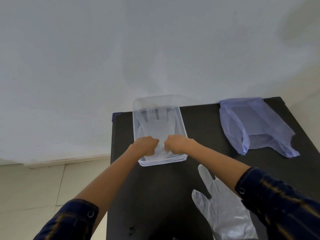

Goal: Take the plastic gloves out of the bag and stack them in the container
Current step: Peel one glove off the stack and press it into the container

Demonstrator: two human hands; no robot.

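Observation:
A clear plastic container (182, 123) stands at the back left of a black table (204, 132). A thin clear glove (156, 126) lies spread flat inside it, fingers pointing away from me. My left hand (146, 145) and my right hand (176, 143) are both closed on the cuff end of that glove, over the container's near part. A second clear glove (223, 210) lies flat on the table near me, partly under my right sleeve. A blue plastic bag (254, 125) lies flat at the back right.
A pale wall rises right behind the table. The table's left edge (111, 153) drops to a tiled floor (34, 184). Bare black tabletop lies between the container and the bag, and in front of the container.

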